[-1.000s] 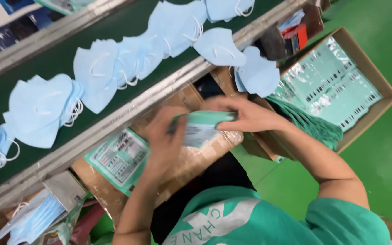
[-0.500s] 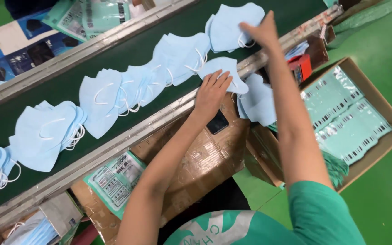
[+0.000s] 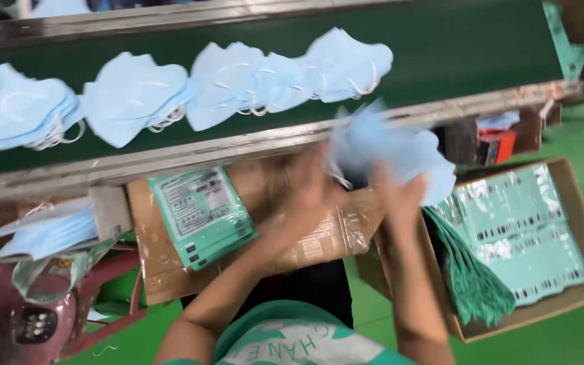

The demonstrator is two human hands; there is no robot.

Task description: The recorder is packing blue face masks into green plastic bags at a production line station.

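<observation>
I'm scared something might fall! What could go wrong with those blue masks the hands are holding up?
1. Both hands, left hand and right hand, are a blur, so the bunch of blue masks they hold may be loosely gripped; one might slip down onto the cardboard worktop.
2. The bunch hangs over the open box of green packets, so a dropped mask could land in there.
3. More mask piles sit close together on the green belt and might get mixed up.

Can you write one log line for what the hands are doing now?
left hand: on blue masks | right hand: on same masks | place: above cardboard box
</observation>
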